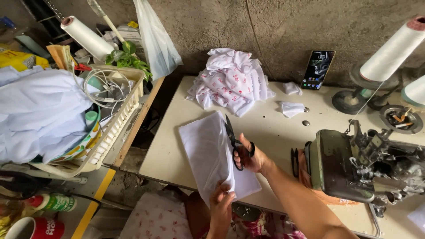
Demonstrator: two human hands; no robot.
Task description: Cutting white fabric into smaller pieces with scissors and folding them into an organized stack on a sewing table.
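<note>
A folded piece of white cloth (206, 152) lies on the cream table (168, 150), its near end hanging past the front edge. My left hand (220, 201) pinches that near edge of the cloth. My right hand (249, 156) grips black scissors (232, 137) by the handles. The blades point away from me along the right edge of the cloth, slightly apart.
A heap of white cloth with red print (232, 79) lies at the table's back. A phone (318, 69) leans on the wall. Two cloth scraps (292, 108), a sewing machine (367, 166) and thread cones (392, 48) stand right. A cluttered basket (117, 124) sits left.
</note>
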